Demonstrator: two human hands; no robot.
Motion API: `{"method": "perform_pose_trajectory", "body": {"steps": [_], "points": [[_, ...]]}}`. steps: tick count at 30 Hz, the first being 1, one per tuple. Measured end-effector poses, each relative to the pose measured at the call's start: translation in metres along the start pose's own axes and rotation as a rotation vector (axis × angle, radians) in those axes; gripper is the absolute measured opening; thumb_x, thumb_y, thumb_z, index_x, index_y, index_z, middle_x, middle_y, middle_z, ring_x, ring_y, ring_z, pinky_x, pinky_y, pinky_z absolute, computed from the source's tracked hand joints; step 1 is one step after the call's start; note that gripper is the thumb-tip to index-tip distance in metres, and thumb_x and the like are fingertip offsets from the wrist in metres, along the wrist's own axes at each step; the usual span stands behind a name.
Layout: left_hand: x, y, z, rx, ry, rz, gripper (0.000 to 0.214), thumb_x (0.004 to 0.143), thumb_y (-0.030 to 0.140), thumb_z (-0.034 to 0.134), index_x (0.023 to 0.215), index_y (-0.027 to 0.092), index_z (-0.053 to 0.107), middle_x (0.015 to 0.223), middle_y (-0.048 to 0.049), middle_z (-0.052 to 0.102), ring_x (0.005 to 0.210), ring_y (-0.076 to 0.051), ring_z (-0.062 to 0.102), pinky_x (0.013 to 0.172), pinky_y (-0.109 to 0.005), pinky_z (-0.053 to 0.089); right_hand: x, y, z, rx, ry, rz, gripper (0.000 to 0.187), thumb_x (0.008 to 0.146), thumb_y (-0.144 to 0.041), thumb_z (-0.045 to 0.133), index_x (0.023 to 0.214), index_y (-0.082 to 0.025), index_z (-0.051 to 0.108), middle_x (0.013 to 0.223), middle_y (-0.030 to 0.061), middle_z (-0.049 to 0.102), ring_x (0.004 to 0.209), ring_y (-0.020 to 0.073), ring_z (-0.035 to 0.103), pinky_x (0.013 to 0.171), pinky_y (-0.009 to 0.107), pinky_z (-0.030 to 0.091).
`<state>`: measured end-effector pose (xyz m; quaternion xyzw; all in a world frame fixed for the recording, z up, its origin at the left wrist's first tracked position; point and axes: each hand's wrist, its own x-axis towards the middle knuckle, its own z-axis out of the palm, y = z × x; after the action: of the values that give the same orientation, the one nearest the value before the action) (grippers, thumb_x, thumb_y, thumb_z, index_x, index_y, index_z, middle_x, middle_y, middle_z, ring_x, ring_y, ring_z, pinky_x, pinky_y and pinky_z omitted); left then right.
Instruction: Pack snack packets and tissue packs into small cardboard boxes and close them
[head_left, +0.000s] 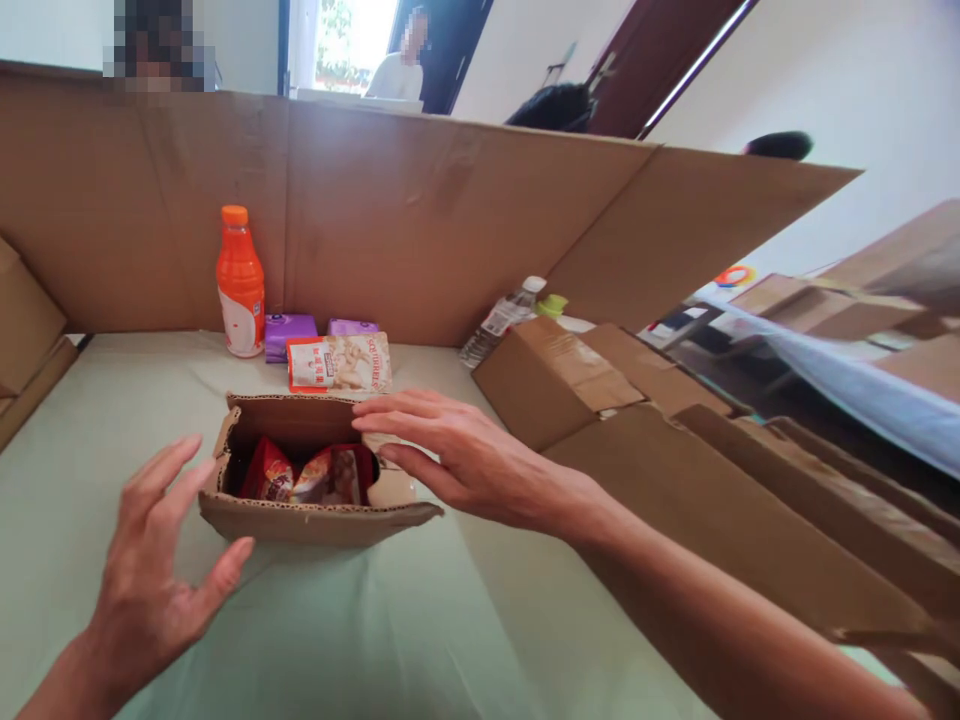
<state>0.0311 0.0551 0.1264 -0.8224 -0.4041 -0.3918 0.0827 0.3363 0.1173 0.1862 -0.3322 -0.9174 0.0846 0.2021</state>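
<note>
A small open cardboard box [315,520] sits on the pale green table [375,630] with red snack packets [311,475] inside. My right hand [465,455] reaches over its right flap, fingers stretched flat and touching the flap's top edge. My left hand [154,570] hovers open just left of the box, fingers spread, holding nothing. Behind the box lie a printed snack pack [339,362], two purple packs [289,334] and an upright orange drink bottle [240,283].
A tall cardboard wall [420,220] closes off the back. Flattened and closed cardboard boxes [600,390] are stacked at the right, with a clear water bottle [501,320] lying behind them. Two other people are beyond the wall.
</note>
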Motion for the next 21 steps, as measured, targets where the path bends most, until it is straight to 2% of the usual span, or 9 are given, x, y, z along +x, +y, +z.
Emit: {"method": "perform_pose_trajectory", "body": {"steps": [4, 8, 9, 10, 12, 14, 16, 18, 21], "points": [[-0.01, -0.011, 0.019, -0.126, -0.117, -0.142, 0.069, 0.098, 0.038, 0.055, 0.156, 0.016, 0.024, 0.132, -0.018, 0.063, 0.122, -0.029, 0.063, 0.101, -0.048, 0.054, -0.011, 0.022, 0.022, 0.011, -0.015, 0.066, 0.035, 0.1, -0.024, 0.048, 0.132, -0.019, 0.061, 0.138, 0.012, 0.064, 0.129, 0.0254, 0.059, 0.108, 0.047, 0.049], [-0.012, -0.013, 0.029, -0.122, -0.136, -0.227, 0.067, 0.102, 0.035, 0.047, 0.159, 0.021, 0.015, 0.122, -0.0139, 0.069, 0.117, -0.028, 0.066, 0.094, -0.046, 0.058, -0.008, 0.029, 0.025, -0.015, 0.336, 0.172, 0.041, 0.1, -0.034, 0.051, 0.139, -0.02, 0.056, 0.149, 0.0152, 0.054, 0.139, 0.0283, 0.049, 0.114, 0.053, 0.041], [-0.011, -0.012, 0.03, -0.104, -0.115, -0.225, 0.066, 0.101, 0.033, 0.048, 0.159, 0.022, 0.017, 0.123, -0.0138, 0.068, 0.117, -0.027, 0.066, 0.094, -0.046, 0.058, -0.009, 0.03, 0.023, -0.015, 0.366, 0.194, 0.047, 0.1, -0.037, 0.052, 0.144, -0.02, 0.052, 0.151, 0.0159, 0.051, 0.14, 0.0295, 0.047, 0.115, 0.055, 0.039], [-0.009, -0.012, 0.03, -0.079, -0.075, -0.214, 0.067, 0.1, 0.031, 0.051, 0.158, 0.023, 0.019, 0.125, -0.0141, 0.066, 0.116, -0.027, 0.066, 0.095, -0.047, 0.058, -0.012, 0.03, 0.021, 0.006, 0.335, 0.196, 0.05, 0.101, -0.041, 0.051, 0.146, -0.021, 0.049, 0.15, 0.0159, 0.052, 0.139, 0.0301, 0.049, 0.114, 0.055, 0.04], [-0.004, -0.013, 0.032, -0.017, 0.024, -0.193, 0.072, 0.095, 0.027, 0.06, 0.157, 0.024, 0.025, 0.135, -0.0164, 0.058, 0.121, -0.03, 0.061, 0.1, -0.051, 0.055, -0.021, 0.029, 0.024, 0.093, 0.158, 0.151, 0.049, 0.103, -0.048, 0.045, 0.143, -0.022, 0.053, 0.142, 0.0139, 0.06, 0.131, 0.0288, 0.056, 0.11, 0.053, 0.044], [0.001, -0.016, 0.034, 0.029, 0.058, -0.179, 0.068, 0.091, 0.023, 0.065, 0.153, 0.026, 0.035, 0.146, -0.0176, 0.047, 0.128, -0.033, 0.054, 0.102, -0.054, 0.053, -0.037, 0.026, 0.037, 0.162, 0.027, 0.09, 0.05, 0.105, -0.052, 0.039, 0.138, -0.02, 0.058, 0.137, 0.0135, 0.064, 0.13, 0.0273, 0.057, 0.11, 0.05, 0.044], [0.004, -0.02, 0.037, 0.017, -0.021, -0.151, 0.051, 0.093, 0.022, 0.06, 0.142, 0.027, 0.049, 0.149, -0.0154, 0.045, 0.13, -0.034, 0.051, 0.101, -0.054, 0.053, -0.055, 0.023, 0.056, 0.147, 0.025, 0.069, 0.058, 0.103, -0.057, 0.039, 0.142, -0.017, 0.053, 0.145, 0.0169, 0.058, 0.141, 0.029, 0.046, 0.114, 0.052, 0.038], [0.006, -0.026, 0.037, -0.035, -0.128, -0.101, 0.035, 0.096, 0.02, 0.053, 0.13, 0.027, 0.058, 0.143, -0.012, 0.052, 0.131, -0.032, 0.051, 0.102, -0.053, 0.053, -0.071, 0.022, 0.072, 0.078, 0.059, 0.079, 0.071, 0.098, -0.063, 0.045, 0.151, -0.016, 0.043, 0.154, 0.0204, 0.047, 0.15, 0.0322, 0.032, 0.117, 0.056, 0.033], [0.003, -0.038, 0.033, -0.115, -0.22, -0.043, 0.036, 0.097, 0.022, 0.05, 0.132, 0.027, 0.057, 0.139, -0.0095, 0.058, 0.136, -0.031, 0.049, 0.107, -0.053, 0.049, -0.077, 0.029, 0.083, -0.02, 0.075, 0.109, 0.077, 0.089, -0.063, 0.062, 0.151, -0.021, 0.047, 0.164, 0.0209, 0.028, 0.155, 0.0393, 0.013, 0.117, 0.064, 0.026]]}}
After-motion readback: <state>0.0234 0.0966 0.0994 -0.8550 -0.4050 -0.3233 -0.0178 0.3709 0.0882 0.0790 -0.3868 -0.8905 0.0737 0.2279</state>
